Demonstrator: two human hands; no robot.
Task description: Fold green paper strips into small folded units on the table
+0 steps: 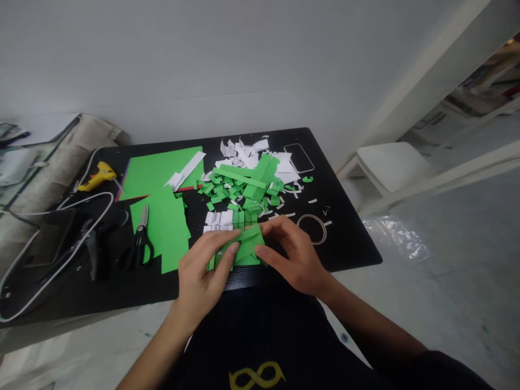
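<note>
At the near edge of the black table [349, 246], two bare hands are busy with one piece of green paper [248, 248], which lies right in front of the person's body. The left hand [208, 260] has thumb and forefinger drawn close on its left side; the right hand [293, 254], thumb and forefinger a little apart, holds its right edge. I'd call the work partly done: just beyond the fingers, small white pieces [219, 219] and small green pieces [241, 218] sit side by side in neat rows, the near end hidden by the hands, so I can't give their number. Plenty seems left, since a loose heap of green bits [221, 190], dozens at least, lies unsorted, with a pile of white scraps [246, 154] behind it, too tangled to count. The piece in hand has a raised flap and looks unfinished to me. Of the rest I count one large green sheet [156, 168], one pair of scissors [141, 230] resting partly on cut green paper [174, 246], one yellow glue gun [101, 176] and one ring-shaped roll [324, 232] near the right hand.
</note>
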